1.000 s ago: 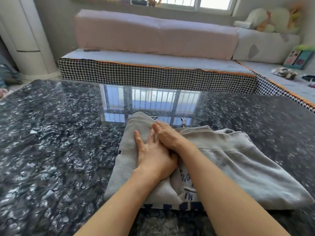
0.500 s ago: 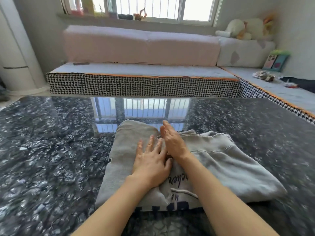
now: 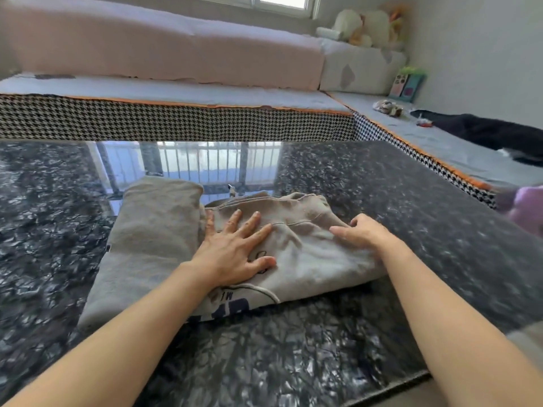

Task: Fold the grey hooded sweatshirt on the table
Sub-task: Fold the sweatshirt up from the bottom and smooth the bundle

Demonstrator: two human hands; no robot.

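The grey hooded sweatshirt (image 3: 152,239) lies partly folded on the dark marbled table (image 3: 367,333). A folded-over panel covers its left side. The hood part bunches on the right, and blue printed letters show along the near edge. My left hand (image 3: 232,254) lies flat with fingers spread on the middle of the sweatshirt, pressing it down. My right hand (image 3: 364,233) rests on the right part of the garment near its edge, fingers curled onto the cloth; a firm grip is not visible.
A bench with houndstooth trim (image 3: 176,121) runs just behind the table and along the right. Pink cushions (image 3: 147,45), plush toys (image 3: 367,27) and a dark garment (image 3: 484,133) lie on it. A purple object (image 3: 526,207) sits at the table's right edge.
My right hand has moved away from my left hand, sliding right across the sweatshirt to its right part. My left hand has shifted right onto the garment's middle. The camera has tilted down.
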